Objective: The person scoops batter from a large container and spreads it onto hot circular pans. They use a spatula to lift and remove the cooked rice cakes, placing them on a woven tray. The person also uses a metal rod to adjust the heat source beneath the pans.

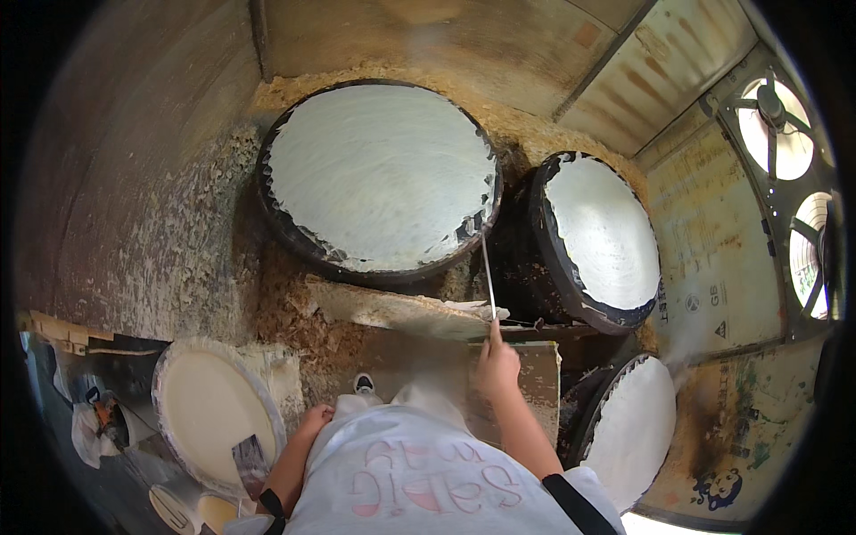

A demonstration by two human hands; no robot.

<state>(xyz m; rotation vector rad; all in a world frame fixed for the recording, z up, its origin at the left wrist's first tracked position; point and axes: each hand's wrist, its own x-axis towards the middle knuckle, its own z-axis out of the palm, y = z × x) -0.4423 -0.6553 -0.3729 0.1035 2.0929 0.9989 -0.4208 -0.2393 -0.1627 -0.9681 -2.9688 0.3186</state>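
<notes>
My right hand (499, 364) holds a long thin pale stick (490, 271), with the index finger laid along it. The stick's far end meets the dark rim of the large round vessel (381, 177), whose top bears a white sheet-like layer with ragged edges. To its right stands a second dark round vessel (605, 231) topped with a shiny white layer. My left hand (317, 420) hangs by my left hip, fingers curled; it seems to hold nothing. Beside it is a wide tub of cream-coloured liquid (214, 408) with a dark flat piece (252, 463) at its edge.
A third white-topped vessel (632, 428) stands at the lower right, with steam near it. A pale ledge (401, 311) runs before the large vessel. Smaller containers (174, 509) stand at the lower left. Stained panels (719, 247) and round fans (772, 110) are at the right.
</notes>
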